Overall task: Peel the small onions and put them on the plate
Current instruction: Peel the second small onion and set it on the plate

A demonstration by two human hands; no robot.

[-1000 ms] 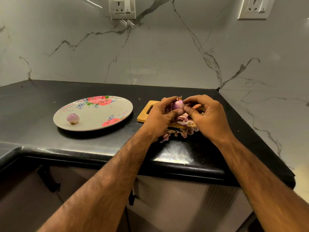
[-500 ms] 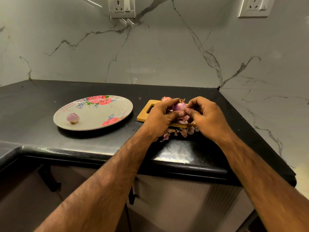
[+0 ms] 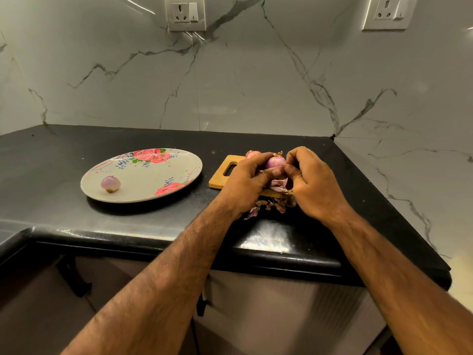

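Both hands hold one small purple onion (image 3: 276,162) just above a wooden cutting board (image 3: 222,179). My left hand (image 3: 247,183) grips it from the left, thumb under it. My right hand (image 3: 311,181) pinches it from the right, thumb tip against the left thumb. Another small onion (image 3: 252,154) peeks out behind my left fingers. One peeled onion (image 3: 110,183) lies on the left part of the floral plate (image 3: 153,185). Loose purple skins (image 3: 266,206) lie under my hands on the board's front edge.
The black counter (image 3: 76,149) ends in a rounded front edge just below my wrists. Marble walls close off the back and right side, with a socket (image 3: 185,12) above the plate and another (image 3: 387,12) at the upper right.
My hands have stayed over the board. The two thumbs have drawn together under the onion, and the onion has turned slightly between my fingers.
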